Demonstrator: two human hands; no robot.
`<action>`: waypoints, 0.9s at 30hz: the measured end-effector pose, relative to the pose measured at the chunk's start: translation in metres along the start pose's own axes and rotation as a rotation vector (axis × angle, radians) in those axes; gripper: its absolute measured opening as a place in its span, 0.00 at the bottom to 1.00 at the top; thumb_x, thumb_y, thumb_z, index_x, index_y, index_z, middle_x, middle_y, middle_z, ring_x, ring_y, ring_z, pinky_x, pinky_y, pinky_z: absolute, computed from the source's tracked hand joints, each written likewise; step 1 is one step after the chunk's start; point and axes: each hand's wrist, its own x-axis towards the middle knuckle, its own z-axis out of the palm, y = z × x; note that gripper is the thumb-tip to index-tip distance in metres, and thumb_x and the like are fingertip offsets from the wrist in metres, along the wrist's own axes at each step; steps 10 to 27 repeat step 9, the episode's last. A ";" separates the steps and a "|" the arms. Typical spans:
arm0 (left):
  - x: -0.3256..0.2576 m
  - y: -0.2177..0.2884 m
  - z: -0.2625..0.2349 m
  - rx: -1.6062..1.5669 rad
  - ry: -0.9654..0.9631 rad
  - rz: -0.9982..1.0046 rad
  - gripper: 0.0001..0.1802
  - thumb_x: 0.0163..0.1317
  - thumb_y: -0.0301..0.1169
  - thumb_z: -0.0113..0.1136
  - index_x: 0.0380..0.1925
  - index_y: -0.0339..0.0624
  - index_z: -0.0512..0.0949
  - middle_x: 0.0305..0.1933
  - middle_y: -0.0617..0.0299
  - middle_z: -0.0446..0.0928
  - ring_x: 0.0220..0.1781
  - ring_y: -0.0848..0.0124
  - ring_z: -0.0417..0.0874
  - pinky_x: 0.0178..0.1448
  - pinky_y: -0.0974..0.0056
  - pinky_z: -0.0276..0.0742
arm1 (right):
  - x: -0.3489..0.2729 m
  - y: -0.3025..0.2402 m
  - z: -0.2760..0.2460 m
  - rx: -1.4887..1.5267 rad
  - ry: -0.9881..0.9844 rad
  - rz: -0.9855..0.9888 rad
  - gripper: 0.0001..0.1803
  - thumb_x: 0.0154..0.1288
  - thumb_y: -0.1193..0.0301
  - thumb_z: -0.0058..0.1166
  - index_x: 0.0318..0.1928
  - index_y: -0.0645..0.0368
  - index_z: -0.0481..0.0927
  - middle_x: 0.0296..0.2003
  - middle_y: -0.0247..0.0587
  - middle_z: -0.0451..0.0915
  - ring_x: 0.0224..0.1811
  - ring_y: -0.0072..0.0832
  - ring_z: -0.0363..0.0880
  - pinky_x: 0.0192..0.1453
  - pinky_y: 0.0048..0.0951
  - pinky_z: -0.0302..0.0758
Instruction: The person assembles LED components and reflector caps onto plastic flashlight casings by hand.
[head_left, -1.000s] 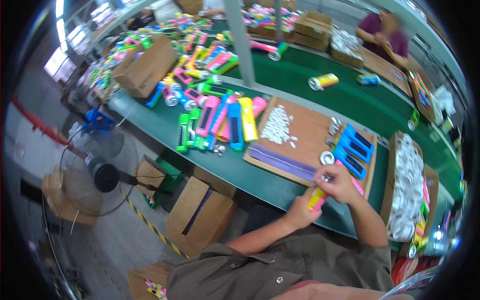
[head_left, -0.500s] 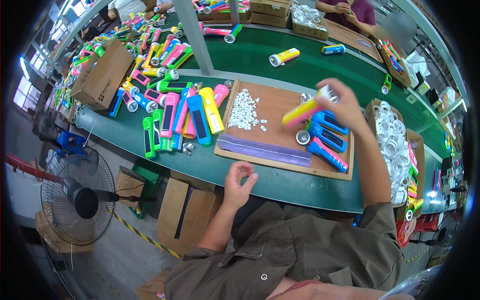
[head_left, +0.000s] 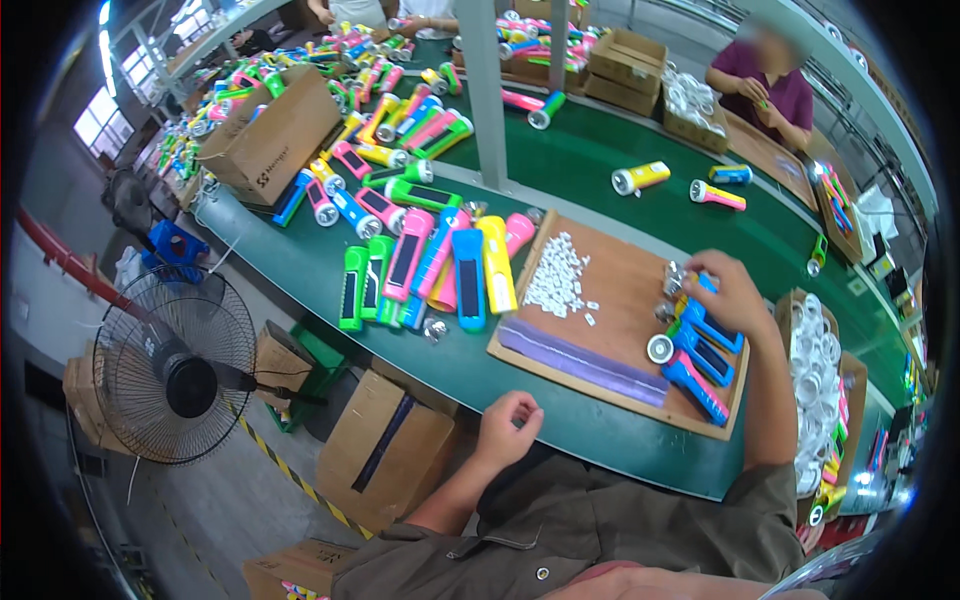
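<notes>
My right hand [head_left: 718, 288] is at the right side of a wooden tray [head_left: 610, 408], its fingers curled over the head of a blue flashlight [head_left: 712, 318]. Beside that lie another blue flashlight [head_left: 708, 358] and a pink-and-blue flashlight [head_left: 697, 388]. Silver reflectors [head_left: 672, 280] sit next to my right fingertips, which are partly hidden. Loosely curled, with nothing visible in it, my left hand [head_left: 508, 428] hovers at the table's near edge. Small white pieces [head_left: 558, 278] are heaped in the tray's left half, above a purple strip [head_left: 585, 365].
Many coloured flashlights [head_left: 410, 255] crowd the table left of the tray, near a cardboard box [head_left: 275, 145]. A yellow-and-pink flashlight [head_left: 718, 195] lies on the green belt [head_left: 570, 150]. White rings [head_left: 812, 370] fill a box at right. A fan [head_left: 180, 370] stands left. A co-worker [head_left: 765, 85] sits opposite.
The yellow-and-pink flashlight has left my right hand and lies on the green belt. That hand has come back to the blue flashlights. My left fingers have curled in. The whole view has shifted.
</notes>
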 end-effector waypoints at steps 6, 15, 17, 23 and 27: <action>0.000 0.005 -0.001 0.040 0.006 -0.004 0.06 0.58 0.23 0.64 0.33 0.36 0.76 0.29 0.62 0.79 0.29 0.74 0.82 0.36 0.69 0.78 | -0.041 0.114 0.039 -0.433 -0.169 0.427 0.25 0.58 0.71 0.52 0.58 0.58 0.73 0.56 0.53 0.74 0.58 0.50 0.74 0.63 0.44 0.71; 0.000 0.004 -0.003 0.125 0.000 0.021 0.05 0.58 0.24 0.63 0.33 0.36 0.77 0.31 0.62 0.80 0.29 0.72 0.82 0.36 0.68 0.79 | -0.038 0.115 0.039 -0.328 -0.167 0.407 0.36 0.57 0.71 0.54 0.69 0.51 0.64 0.67 0.56 0.63 0.69 0.52 0.62 0.72 0.45 0.61; 0.000 0.004 -0.003 0.125 0.000 0.021 0.05 0.58 0.24 0.63 0.33 0.36 0.77 0.31 0.62 0.80 0.29 0.72 0.82 0.36 0.68 0.79 | -0.038 0.115 0.039 -0.328 -0.167 0.407 0.36 0.57 0.71 0.54 0.69 0.51 0.64 0.67 0.56 0.63 0.69 0.52 0.62 0.72 0.45 0.61; 0.000 0.004 -0.003 0.125 0.000 0.021 0.05 0.58 0.24 0.63 0.33 0.36 0.77 0.31 0.62 0.80 0.29 0.72 0.82 0.36 0.68 0.79 | -0.038 0.115 0.039 -0.328 -0.167 0.407 0.36 0.57 0.71 0.54 0.69 0.51 0.64 0.67 0.56 0.63 0.69 0.52 0.62 0.72 0.45 0.61; 0.000 0.004 -0.003 0.125 0.000 0.021 0.05 0.58 0.24 0.63 0.33 0.36 0.77 0.31 0.62 0.80 0.29 0.72 0.82 0.36 0.68 0.79 | -0.038 0.115 0.039 -0.328 -0.167 0.407 0.36 0.57 0.71 0.54 0.69 0.51 0.64 0.67 0.56 0.63 0.69 0.52 0.62 0.72 0.45 0.61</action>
